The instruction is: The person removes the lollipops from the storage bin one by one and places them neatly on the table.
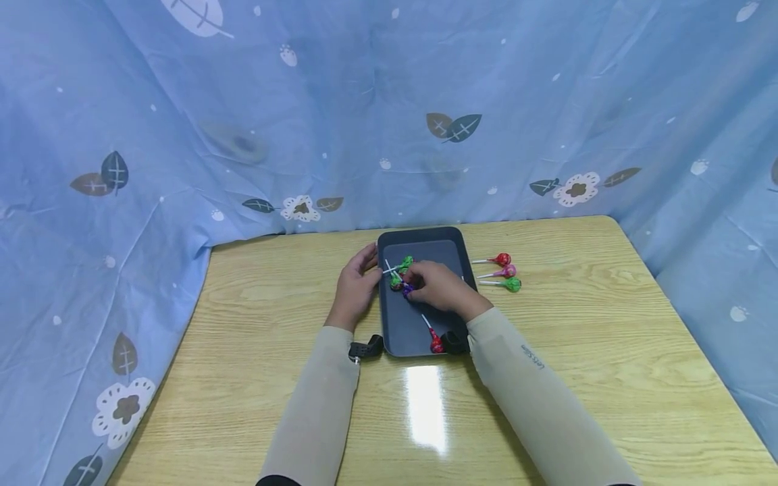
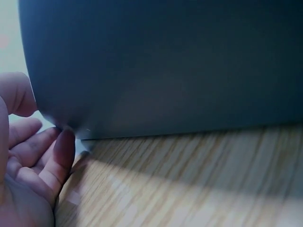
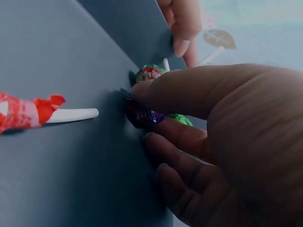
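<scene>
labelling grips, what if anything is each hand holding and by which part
The right hand pinches the purple lollipop by its candy head. The left hand touches the tray at its side; whether it grips cannot be told.

Dark tray [image 1: 398,329]: rectangular, lying flat.
Purple lollipop [image 1: 409,292]: pinched by the right hand [image 1: 444,289] here, shiny-wrapped, just left of tray centre!
Green lollipops [image 1: 406,262]: bunched inside, leftward.
Red lollipop [image 1: 436,344]: near end, stick pointing far.
</scene>
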A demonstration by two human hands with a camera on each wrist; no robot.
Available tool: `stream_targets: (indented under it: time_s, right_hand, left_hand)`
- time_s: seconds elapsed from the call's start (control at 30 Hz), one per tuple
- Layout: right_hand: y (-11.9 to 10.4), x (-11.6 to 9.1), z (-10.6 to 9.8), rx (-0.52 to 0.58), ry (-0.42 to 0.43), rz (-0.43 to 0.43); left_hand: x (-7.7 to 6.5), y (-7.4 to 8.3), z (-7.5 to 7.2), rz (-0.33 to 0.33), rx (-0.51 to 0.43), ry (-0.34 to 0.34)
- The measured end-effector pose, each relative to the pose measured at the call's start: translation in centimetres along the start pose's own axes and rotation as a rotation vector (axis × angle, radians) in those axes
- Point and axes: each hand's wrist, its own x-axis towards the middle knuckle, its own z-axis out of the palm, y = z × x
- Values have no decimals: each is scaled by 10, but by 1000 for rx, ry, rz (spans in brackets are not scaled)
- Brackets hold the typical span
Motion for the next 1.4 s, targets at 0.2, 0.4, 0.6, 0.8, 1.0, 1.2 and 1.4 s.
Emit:
stream_targets:
  time_s: [0.2, 0.4, 0.6, 0.8, 1.0, 1.2, 1.4]
  right_hand:
    - [1, -1, 0, -3, 14, -9]
    - [-1, -4, -5, 51, 82, -5]
    - [-3, -13, -13, 111, 163, -4]
    - [1, -28, -24, 184, 232, 62]
    - [12, -53, -41, 230, 343, 71]
    - [26, -74, -57, 220, 443, 88]
    - [37, -88, -66, 201, 466, 110]
  left_hand:
    - [-2, 2, 0, -3, 1, -2]
    - [-3, 3, 1, -17, 20, 11]
    - [-3, 2, 0, -18, 18, 4]
    - [-2, 0, -1, -7, 23, -1]
    - [-1, 2, 1, -13, 15, -5]
    - [-1, 4, 1, -28, 45, -15]
    - [-1, 4, -1, -45, 66, -47]
